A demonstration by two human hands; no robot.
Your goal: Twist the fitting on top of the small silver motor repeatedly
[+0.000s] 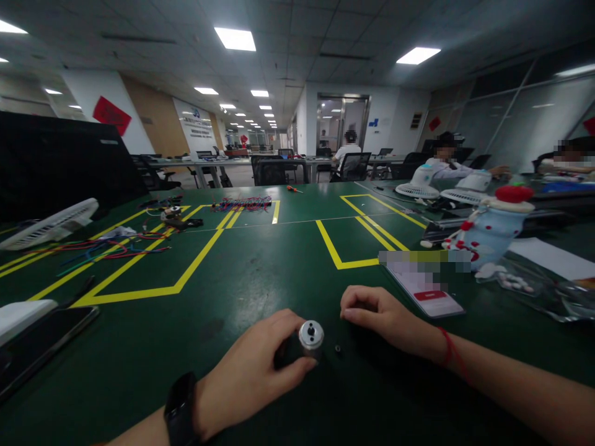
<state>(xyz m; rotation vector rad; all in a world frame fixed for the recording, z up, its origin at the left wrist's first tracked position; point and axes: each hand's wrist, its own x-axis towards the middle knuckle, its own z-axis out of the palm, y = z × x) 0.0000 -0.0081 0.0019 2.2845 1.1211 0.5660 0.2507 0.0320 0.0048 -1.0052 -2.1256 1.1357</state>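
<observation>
My left hand (264, 353) is wrapped around a small cylindrical metal motor (311, 335), thumb on the near side and fingers on the far side. The motor stands upright, its round silver end with a dark centre and small holes facing up. Just right of it on the green table lies a tiny dark metal ring-shaped part (338, 349). My right hand (383, 313) rests on the table beyond that part, its fingers loosely curled towards the thumb; nothing shows in them. A phone with a lit screen (425, 288) lies beside the right hand.
Yellow tape (134, 294) marks out areas on the green table (260, 260). Loose wires (125, 244) and a wire bundle (242, 203) lie left and far; an orange screwdriver (294, 189) is farther back. A light-blue bottle (495, 229) and white fans (418, 184) stand right. People (446, 164) sit beyond.
</observation>
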